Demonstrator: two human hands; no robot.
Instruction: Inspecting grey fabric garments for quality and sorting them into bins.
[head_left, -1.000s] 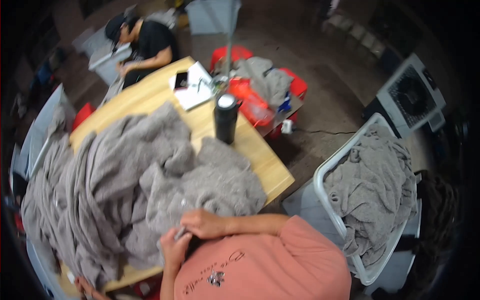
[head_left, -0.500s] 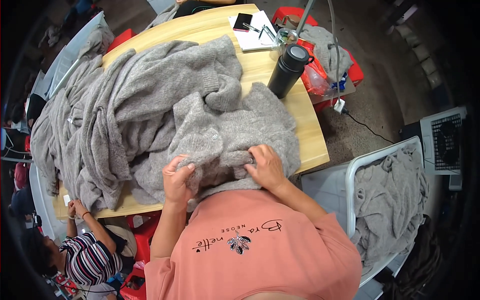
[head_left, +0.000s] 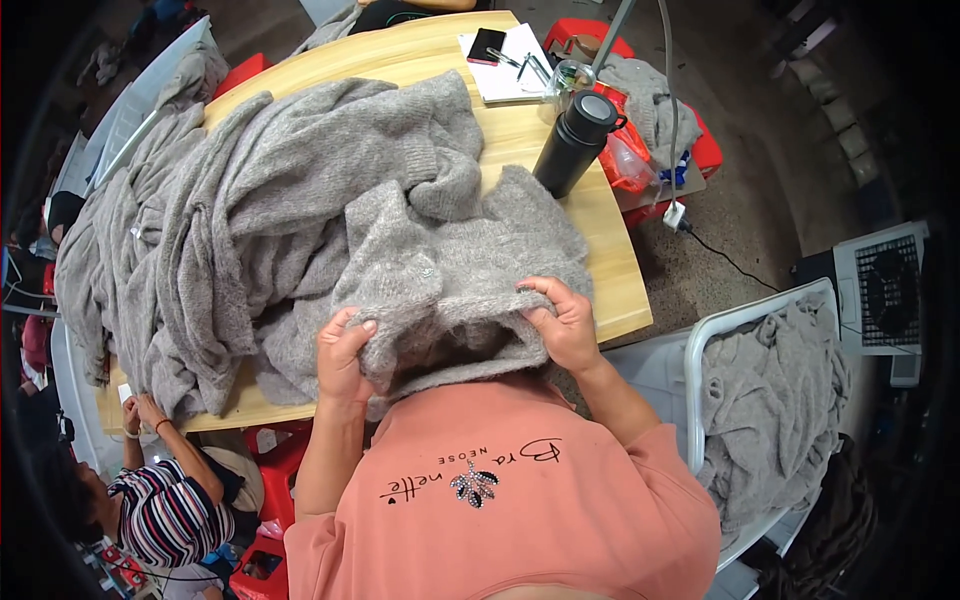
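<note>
A grey knitted sweater [head_left: 480,245] lies on the table's near edge, its opening held apart towards me. My left hand [head_left: 345,355] pinches the left side of that opening between thumb and fingers. At the right side, my right hand [head_left: 562,325] grips the edge, thumb underneath and fingers over the top. The knit sags into a dark hollow between both hands. The sweater's lower edge rests against my front. To the left, a big heap of grey knitwear [head_left: 300,170] covers much of the table and touches this sweater.
A black flask [head_left: 575,145] stands on the wooden table [head_left: 620,285] at the right, near a clear jar, paper and a phone [head_left: 487,45]. A white bin [head_left: 695,400] of grey knitwear is at my right. A co-worker in a striped top [head_left: 175,510] sits at the left.
My right hand has moved right and slightly up, drawing the sweater's edge with it. The opening between my hands is wider. My left hand has shifted only slightly.
</note>
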